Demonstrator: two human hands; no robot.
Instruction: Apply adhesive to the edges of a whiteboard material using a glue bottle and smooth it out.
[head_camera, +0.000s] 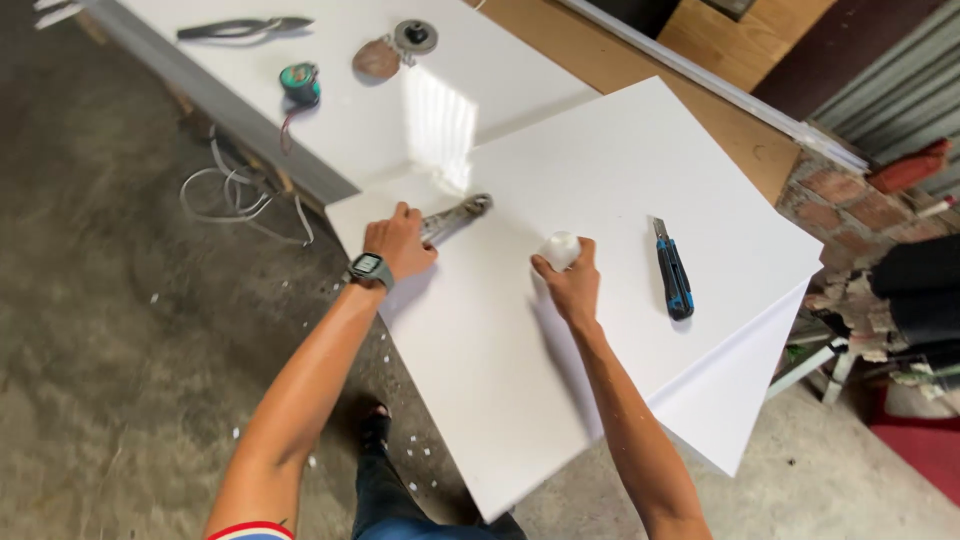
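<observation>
left hand (398, 243) closed on metal tool (455, 217), pinning white panel (600, 330) flat; right hand (570, 283) fingers curled round small white wad (561, 248), pressing it on panel.

- One view only, from a camera on the person's head, so nothing is shared with a second view.
- It looks steeply down and forward over both forearms, which enter from the bottom edge.
- The white board (600, 300) fills the centre, turned so one corner points toward the person and its edges run diagonally.
- The left hand (398, 243) and right hand (570, 280) lie mid-frame, at arm's length from the lens.
- The counter (350, 120) stretches off to the upper left; its far end is cut off.
- The concrete floor (110, 330) shows on the left and at the bottom, a brick wall (830, 200) at the right edge.
</observation>
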